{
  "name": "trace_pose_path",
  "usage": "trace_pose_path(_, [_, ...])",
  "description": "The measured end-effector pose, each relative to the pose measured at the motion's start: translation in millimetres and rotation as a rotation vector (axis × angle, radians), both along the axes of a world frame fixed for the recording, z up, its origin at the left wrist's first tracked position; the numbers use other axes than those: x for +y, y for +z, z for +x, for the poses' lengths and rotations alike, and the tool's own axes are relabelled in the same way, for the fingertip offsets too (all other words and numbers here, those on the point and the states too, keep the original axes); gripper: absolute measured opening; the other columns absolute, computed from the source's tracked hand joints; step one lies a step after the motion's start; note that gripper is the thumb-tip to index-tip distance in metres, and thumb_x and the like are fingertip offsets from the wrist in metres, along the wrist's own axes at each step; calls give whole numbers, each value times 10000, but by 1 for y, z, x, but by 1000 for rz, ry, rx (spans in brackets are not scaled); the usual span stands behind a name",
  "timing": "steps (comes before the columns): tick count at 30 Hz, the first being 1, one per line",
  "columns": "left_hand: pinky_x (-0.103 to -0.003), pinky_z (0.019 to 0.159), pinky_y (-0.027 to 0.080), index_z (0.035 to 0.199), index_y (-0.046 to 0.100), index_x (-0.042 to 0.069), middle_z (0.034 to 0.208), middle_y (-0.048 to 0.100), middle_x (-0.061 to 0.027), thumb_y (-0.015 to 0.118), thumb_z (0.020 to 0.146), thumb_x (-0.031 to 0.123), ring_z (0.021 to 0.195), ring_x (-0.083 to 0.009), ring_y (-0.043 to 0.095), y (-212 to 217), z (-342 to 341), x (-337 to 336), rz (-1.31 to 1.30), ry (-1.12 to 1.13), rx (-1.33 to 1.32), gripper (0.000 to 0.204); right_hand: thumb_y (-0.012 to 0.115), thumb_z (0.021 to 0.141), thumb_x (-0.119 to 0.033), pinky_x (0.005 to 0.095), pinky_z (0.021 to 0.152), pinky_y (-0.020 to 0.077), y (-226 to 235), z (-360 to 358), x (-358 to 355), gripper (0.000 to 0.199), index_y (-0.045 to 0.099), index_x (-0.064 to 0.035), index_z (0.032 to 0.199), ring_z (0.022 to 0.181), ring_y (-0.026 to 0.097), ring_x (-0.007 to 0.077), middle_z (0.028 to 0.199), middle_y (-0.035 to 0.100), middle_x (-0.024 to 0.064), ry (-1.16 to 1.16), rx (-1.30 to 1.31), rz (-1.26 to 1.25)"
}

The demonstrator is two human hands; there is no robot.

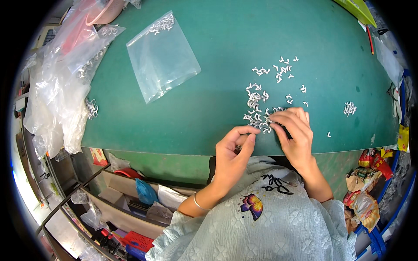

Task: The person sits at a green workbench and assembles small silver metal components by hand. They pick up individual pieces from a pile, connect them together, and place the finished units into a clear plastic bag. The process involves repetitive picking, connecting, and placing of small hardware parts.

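My left hand (235, 150) is curled at the table's near edge. Small silver metal pieces glint inside its bent fingers, with thumb and forefinger close together. My right hand (296, 132) reaches onto the near right side of a loose heap of small curved silver metal pieces (254, 99). Its thumb and fingertips close together over the heap, and whatever is between them is too small to make out. More of these pieces (285, 69) lie scattered farther out. A separate small cluster (349, 108) sits to the right, and a single piece (328, 135) lies near the front edge.
On the green table (217, 48) a clear plastic bag (163, 61) holds similar pieces. Large clear bags (61, 91) pile at the left, beside silver rings (92, 108) and a pink basket (106, 12). A red pen (370, 40) and a lime-green tray (358, 11) are far right.
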State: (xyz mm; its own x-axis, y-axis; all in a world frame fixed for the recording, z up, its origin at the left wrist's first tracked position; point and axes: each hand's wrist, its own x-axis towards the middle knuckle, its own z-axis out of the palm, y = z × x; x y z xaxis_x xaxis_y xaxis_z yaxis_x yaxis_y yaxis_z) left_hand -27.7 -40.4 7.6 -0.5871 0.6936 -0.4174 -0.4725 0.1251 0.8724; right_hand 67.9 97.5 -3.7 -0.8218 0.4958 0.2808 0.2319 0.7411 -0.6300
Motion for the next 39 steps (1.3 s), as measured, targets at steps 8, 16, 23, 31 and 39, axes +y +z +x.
trace_pose_path(8, [-174, 462, 193, 972, 591, 17, 576, 419, 99, 515, 890, 39, 522, 22, 277, -3, 2, 1, -11, -41, 58, 114, 695, 639, 5, 322, 691, 360, 0, -3, -2, 274, 635, -47, 901, 805, 538, 217, 890, 627, 38, 17, 13, 87])
trace_pose_path(16, [-162, 480, 221, 991, 592, -13, 612, 457, 75, 528, 888, 49, 549, 13, 328, 0, 1, 2, -4, -63, 53, 135, 695, 645, 40, 309, 699, 388, 2, -2, -1, 209, 656, -27, 839, 782, 549, 209, 819, 643, 61, -58, 109, -142])
trace_pose_path(23, [-166, 473, 234, 995, 605, -2, 630, 464, 73, 603, 847, 48, 553, 13, 329, 1, 4, 10, 46, -76, 66, 157, 698, 654, 49, 314, 722, 435, 14, 7, -4, 180, 654, -7, 820, 759, 559, 208, 800, 659, 71, -3, 214, -540])
trace_pose_path(31, [-166, 463, 253, 861, 650, -3, 658, 516, 52, 622, 842, 70, 545, 3, 350, 3, 4, 11, 26, -97, 0, 80, 717, 595, 55, 301, 663, 406, 26, 8, -2, 222, 663, -5, 803, 705, 556, 202, 763, 662, 63, 67, 243, -178])
trace_pose_path(39, [-184, 437, 234, 899, 632, -9, 644, 515, 38, 624, 842, 88, 501, -16, 340, 1, -3, 10, 53, -157, -342, 113, 706, 583, 39, 309, 627, 385, 25, 11, 2, 230, 668, -7, 805, 698, 551, 204, 784, 662, 69, 160, 278, -49])
